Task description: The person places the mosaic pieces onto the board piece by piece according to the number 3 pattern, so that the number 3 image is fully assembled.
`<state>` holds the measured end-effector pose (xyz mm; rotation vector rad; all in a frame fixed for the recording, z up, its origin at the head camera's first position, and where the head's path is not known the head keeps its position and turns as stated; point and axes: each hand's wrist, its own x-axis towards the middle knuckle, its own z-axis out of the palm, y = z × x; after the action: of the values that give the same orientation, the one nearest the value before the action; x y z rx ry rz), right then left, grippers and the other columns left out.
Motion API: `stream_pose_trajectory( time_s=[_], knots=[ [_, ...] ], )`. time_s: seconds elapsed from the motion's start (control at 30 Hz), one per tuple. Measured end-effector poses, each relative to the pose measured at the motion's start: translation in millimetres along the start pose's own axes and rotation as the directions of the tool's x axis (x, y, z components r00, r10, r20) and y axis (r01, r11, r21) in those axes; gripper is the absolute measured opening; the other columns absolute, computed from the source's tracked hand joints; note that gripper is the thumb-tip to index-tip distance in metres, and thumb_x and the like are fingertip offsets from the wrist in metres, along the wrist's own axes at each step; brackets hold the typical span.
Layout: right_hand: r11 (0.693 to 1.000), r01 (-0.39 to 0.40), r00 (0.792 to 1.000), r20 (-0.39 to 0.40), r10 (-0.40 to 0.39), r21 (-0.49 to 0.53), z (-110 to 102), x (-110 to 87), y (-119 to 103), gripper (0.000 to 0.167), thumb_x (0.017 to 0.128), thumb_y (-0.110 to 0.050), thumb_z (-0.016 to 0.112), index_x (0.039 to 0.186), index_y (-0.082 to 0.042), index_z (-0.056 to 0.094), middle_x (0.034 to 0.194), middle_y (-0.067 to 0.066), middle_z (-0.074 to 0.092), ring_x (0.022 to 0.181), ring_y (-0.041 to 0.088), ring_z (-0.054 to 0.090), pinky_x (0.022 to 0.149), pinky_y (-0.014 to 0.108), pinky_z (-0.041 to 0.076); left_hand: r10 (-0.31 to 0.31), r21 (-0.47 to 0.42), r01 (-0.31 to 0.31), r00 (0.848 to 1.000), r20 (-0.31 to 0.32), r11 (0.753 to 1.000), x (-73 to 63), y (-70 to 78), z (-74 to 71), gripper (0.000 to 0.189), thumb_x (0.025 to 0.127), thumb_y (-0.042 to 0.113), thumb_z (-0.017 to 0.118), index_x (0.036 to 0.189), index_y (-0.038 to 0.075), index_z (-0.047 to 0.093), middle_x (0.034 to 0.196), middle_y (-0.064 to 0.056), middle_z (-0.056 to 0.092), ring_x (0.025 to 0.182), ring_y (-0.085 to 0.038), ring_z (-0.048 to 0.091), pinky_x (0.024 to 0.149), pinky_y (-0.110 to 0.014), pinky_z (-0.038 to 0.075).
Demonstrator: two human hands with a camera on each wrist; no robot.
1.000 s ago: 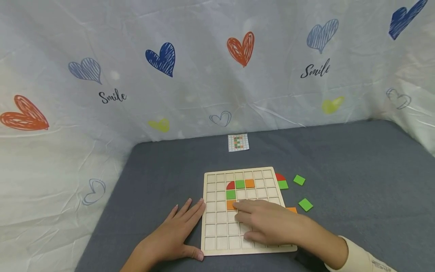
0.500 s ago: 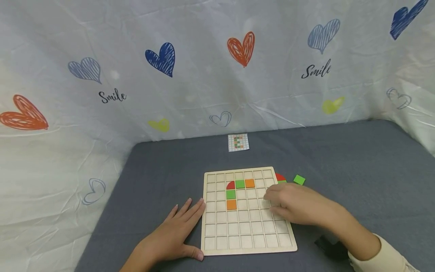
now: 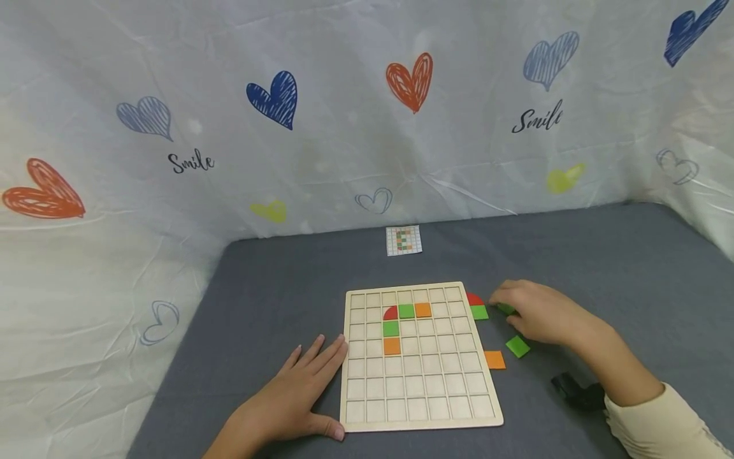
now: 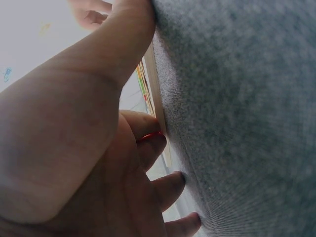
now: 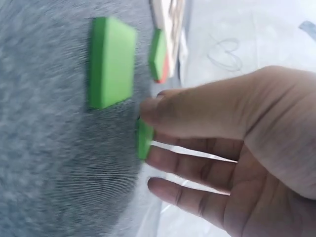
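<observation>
A pale wooden grid board (image 3: 421,386) lies on the grey cloth, with red, green and orange pieces in some of its upper cells. My left hand (image 3: 295,392) lies spread on the cloth, its fingertips and thumb right at the board's left edge. My right hand (image 3: 536,309) is off the board's right side, over a green square tile (image 5: 144,139). Thumb and fingers stand about that tile, which the hand partly hides in the head view. Another green tile (image 3: 518,346) lies just below this hand.
Beside the board's right edge lie a red quarter-round piece (image 3: 474,299), a green piece (image 3: 479,312) and an orange tile (image 3: 495,360). A small card with a coloured grid pattern (image 3: 404,240) lies at the back, before a heart-print curtain (image 3: 344,146).
My right hand has left the orange piece in the board's grid and moved right and away to the far green tile. The left hand has stayed at the board's edge.
</observation>
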<state>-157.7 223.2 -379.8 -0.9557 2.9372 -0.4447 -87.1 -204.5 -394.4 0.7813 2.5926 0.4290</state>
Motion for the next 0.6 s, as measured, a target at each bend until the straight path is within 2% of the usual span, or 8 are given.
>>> stream_pose_trajectory(
  time_s=[0.17, 0.43, 0.6],
  knots=[
    [1.000, 0.003, 1.000, -0.022, -0.003, -0.008, 5.8, 1.3, 5.8, 0.037, 0.075, 0.016, 0.074, 0.104, -0.008, 0.075, 0.101, 0.004, 0.065, 0.094, 0.028, 0.064, 0.075, 0.045, 0.054, 0.002, 0.017, -0.002, 1.000, -0.009, 1.000, 0.4, -0.2, 1.6, 0.123, 0.070, 0.082, 0.061, 0.163, 0.018, 0.014, 0.168, 0.003, 0.009, 0.152, -0.033, 0.005, 0.113, -0.068, 0.012],
    [0.999, 0.031, 0.997, -0.064, -0.033, -0.043, 7.9, 0.0, 6.3, 0.032, 0.076, 0.014, 0.075, 0.100, -0.008, 0.075, 0.092, 0.001, 0.063, 0.082, 0.020, 0.061, 0.067, 0.039, 0.052, 0.011, 0.009, -0.011, 1.000, -0.021, 1.000, -0.5, -0.9, 2.7, 0.122, 0.070, 0.082, 0.061, 0.163, 0.017, 0.015, 0.168, 0.003, 0.009, 0.152, -0.033, 0.004, 0.113, -0.068, 0.012],
    [1.000, 0.004, 0.998, -0.060, -0.004, -0.014, 6.8, -0.7, 4.9, 0.035, 0.076, 0.013, 0.068, 0.104, -0.007, 0.074, 0.091, -0.001, 0.059, 0.076, 0.012, 0.053, 0.063, 0.033, 0.047, 0.006, 0.012, -0.006, 1.000, -0.021, 1.000, -0.8, -0.2, 3.4, 0.123, 0.069, 0.083, 0.061, 0.163, 0.017, 0.015, 0.168, 0.003, 0.009, 0.152, -0.032, 0.004, 0.113, -0.068, 0.012]
  ],
)
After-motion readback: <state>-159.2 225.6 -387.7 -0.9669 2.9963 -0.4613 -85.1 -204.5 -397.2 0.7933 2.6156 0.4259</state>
